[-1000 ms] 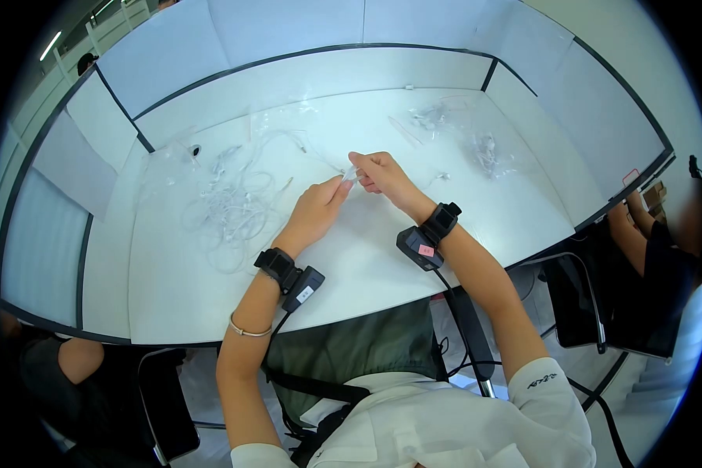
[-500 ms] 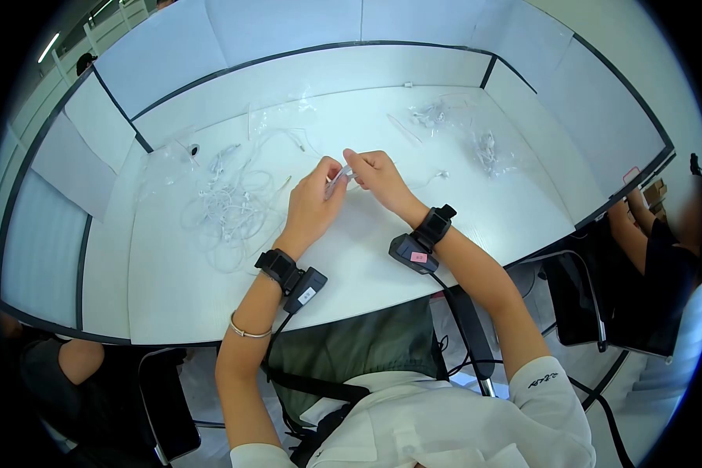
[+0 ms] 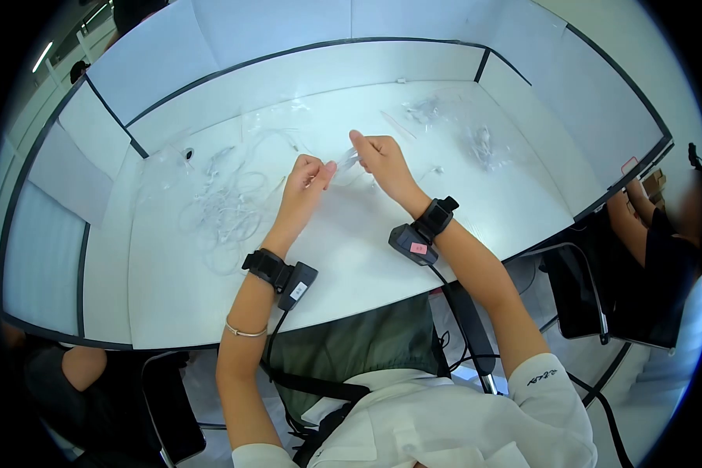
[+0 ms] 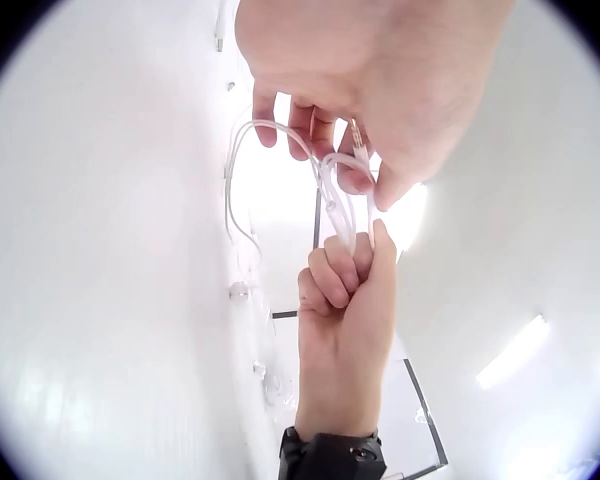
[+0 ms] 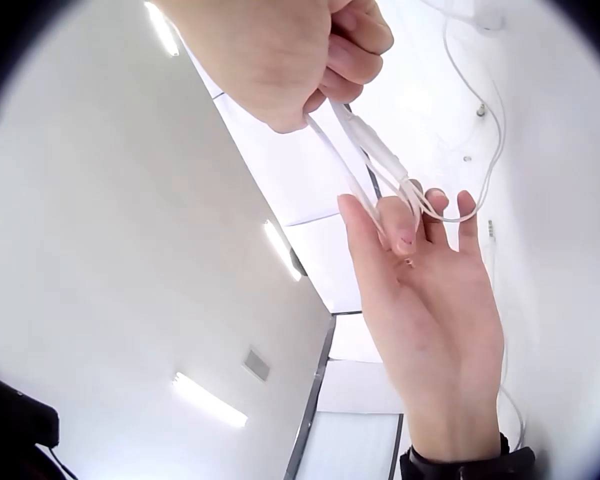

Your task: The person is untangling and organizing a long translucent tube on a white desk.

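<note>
A white earphone cable (image 5: 372, 143) is stretched in folded strands between the two hands, above the table. My right hand (image 3: 386, 168) grips the folded strands with curled fingers, thumb pointing up. The left hand (image 3: 300, 191) pinches the other end between thumb and index finger, its remaining fingers spread loosely, as the right wrist view shows. A gold-coloured jack plug (image 4: 358, 136) sticks up at the left fingers. From the held bundle a thin loop (image 4: 232, 180) hangs out to the side in the left wrist view.
A tangled heap of white cables (image 3: 222, 207) covers the left of the white table (image 3: 351, 265), by a clear plastic bag (image 3: 160, 175). Smaller bagged bundles lie at the back (image 3: 423, 111) and right (image 3: 483, 147). Low white panels (image 3: 304, 82) enclose the back and sides.
The hands have drawn slightly apart, with the strands now taut between them. The left hand has shifted left, and its fingers have loosened from a tighter curl.
</note>
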The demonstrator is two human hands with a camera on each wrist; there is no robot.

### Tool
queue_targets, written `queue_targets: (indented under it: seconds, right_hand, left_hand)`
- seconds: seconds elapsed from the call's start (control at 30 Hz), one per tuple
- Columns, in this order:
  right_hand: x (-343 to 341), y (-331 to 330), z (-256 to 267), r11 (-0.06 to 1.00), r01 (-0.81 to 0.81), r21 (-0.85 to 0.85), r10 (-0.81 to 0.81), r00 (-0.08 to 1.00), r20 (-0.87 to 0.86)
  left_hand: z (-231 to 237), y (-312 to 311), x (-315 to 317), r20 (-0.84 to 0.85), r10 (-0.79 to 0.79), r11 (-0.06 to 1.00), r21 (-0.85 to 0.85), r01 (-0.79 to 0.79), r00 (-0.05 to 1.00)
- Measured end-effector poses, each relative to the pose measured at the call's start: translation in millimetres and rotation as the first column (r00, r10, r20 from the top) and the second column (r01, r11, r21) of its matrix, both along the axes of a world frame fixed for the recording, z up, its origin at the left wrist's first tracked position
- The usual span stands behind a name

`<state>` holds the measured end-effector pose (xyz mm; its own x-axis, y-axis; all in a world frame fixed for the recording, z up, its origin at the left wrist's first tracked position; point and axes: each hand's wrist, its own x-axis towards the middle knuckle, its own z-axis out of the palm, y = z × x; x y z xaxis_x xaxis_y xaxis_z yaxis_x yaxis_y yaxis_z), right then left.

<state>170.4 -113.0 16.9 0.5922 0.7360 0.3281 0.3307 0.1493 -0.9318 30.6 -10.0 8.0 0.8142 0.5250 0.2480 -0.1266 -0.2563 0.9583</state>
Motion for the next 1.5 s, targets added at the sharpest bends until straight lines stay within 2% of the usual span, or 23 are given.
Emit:
queue_targets:
  seconds: [0.13,0.23,0.33,0.43,0.53,0.67,0.8,0.9,1.0,1.1,1.2,1.23,1.3,1.4,1.5]
  right_hand:
    - [6,-1,2,1.000,-0.007,0.004,0.007,0.999,-0.034]
    - [7,-1,2,0.999,-0.033,-0.007,0.033,0.998,-0.053]
    - [8,-2,5,1.000,-0.020,-0.013,0.019,0.997,-0.081]
    - [8,-2,7,0.999,-0.044,0.005,0.044,0.995,-0.085]
    - [9,-1,3,0.998,-0.067,0.017,0.068,0.992,-0.107]
    - [5,-3,9,0.996,-0.063,0.069,0.071,0.990,-0.119]
    - [3,-3,5,0.997,-0.044,0.066,0.048,0.997,-0.055]
    - [1,-3,4,0.998,-0.029,0.057,0.031,0.999,-0.038]
    - [1,-1,4,0.997,-0.027,0.076,0.029,0.999,-0.027]
    - [-4,-2,7,0.996,-0.008,0.086,0.006,1.000,0.023]
    - [-5,-2,5,0.998,-0.001,0.064,-0.002,0.998,0.055]
    - [-5,-2,4,0.998,0.003,0.060,-0.007,0.998,0.067]
    - [-4,-2,4,0.999,0.011,0.051,-0.016,0.996,0.091]
    - [-7,-2,4,0.999,-0.002,0.037,-0.001,0.995,0.103]
    - [-9,-2,3,1.000,-0.001,0.026,-0.003,0.990,0.144]
  left_hand:
    - [8,0,-3,-0.057,-0.016,1.000,-0.028,0.014,0.998]
    - [0,8,-3,0.000,-0.051,0.999,-0.014,0.051,0.999]
    - [-1,12,-2,0.035,-0.139,0.978,-0.151,0.143,0.990]
    - [3,12,-4,0.007,-0.172,0.949,-0.268,0.167,0.985]
    - [6,12,-5,-0.003,-0.228,0.923,-0.319,0.215,0.974]
    - [7,11,-5,-0.006,-0.251,0.917,-0.322,0.236,0.968]
    - [6,12,-7,-0.011,-0.275,0.931,-0.253,0.263,0.962]
    - [3,12,-5,-0.062,-0.206,0.955,-0.230,0.187,0.977]
    - [5,9,-6,-0.028,-0.213,0.946,-0.255,0.199,0.977]
    - [5,6,-3,0.016,-0.110,0.993,-0.047,0.111,0.994]
    - [15,0,-6,0.133,0.027,0.977,0.205,-0.054,0.991]
    - [17,0,-7,0.140,0.074,0.926,0.358,-0.120,0.987]
    - [19,1,-8,0.177,0.162,0.742,0.627,-0.238,0.971]
    - [22,-3,-7,0.196,0.119,0.784,0.583,-0.213,0.973]
    - [12,-12,-3,0.136,0.081,0.758,0.635,-0.149,0.987]
